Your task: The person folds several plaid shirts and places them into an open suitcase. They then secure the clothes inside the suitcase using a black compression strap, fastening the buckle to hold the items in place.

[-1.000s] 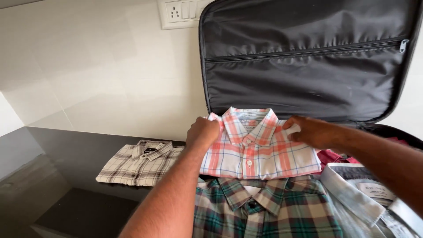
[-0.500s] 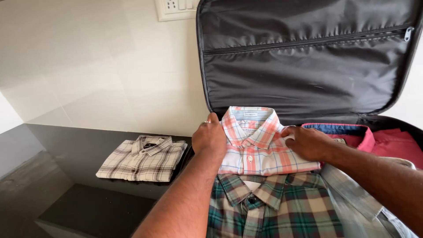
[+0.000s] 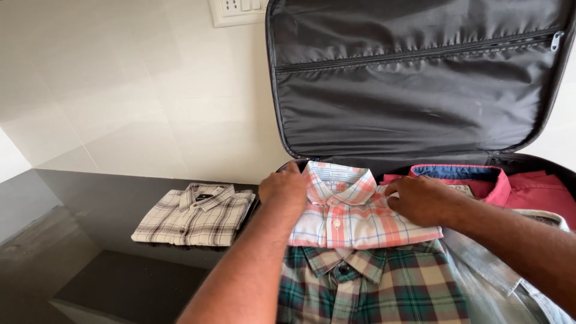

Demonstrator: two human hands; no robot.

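1. Against the pale tiled wall (image 3: 120, 90), the black suitcase lid (image 3: 414, 78) stands propped open, lining and zip pocket facing me; propped like that it leaves the whole base open from above.
2. Dark glossy tabletop (image 3: 72, 198) carries the suitcase at its right end and stretches away to the left.
3. Green plaid shirt (image 3: 372, 288), folded, collar up, lies nearest me in the case; its upper edge goes under the orange one.
4. Orange-and-white checked shirt (image 3: 354, 210) is the piece in hand: folded, collar toward the lid, flat in the middle of the suitcase base, lower edge overlapping the green plaid shirt.
5. Red shirt (image 3: 516, 186) with a blue inner collar sits just to the right, partly hidden by my right forearm; a light grey-blue shirt (image 3: 492, 276) lies below it along the right edge.
6. Beige checked shirt (image 3: 195, 213), folded, rests alone on the tabletop left of the case, apart from both hands, probably waiting its turn.
7. Left hand (image 3: 285, 192) rests palm-down on the orange shirt's left edge, fingers curled over the fold; looks like pressing and tucking that side, not a full clench.
8. Right hand (image 3: 423, 198) lies on the shirt's right shoulder, fingers loosely bent on the cloth, flattening rather than pinching, as I judge it. Both sides are held so the fold keeps square.
9. White switch plate (image 3: 237, 9) on the wall, top edge, cut off.
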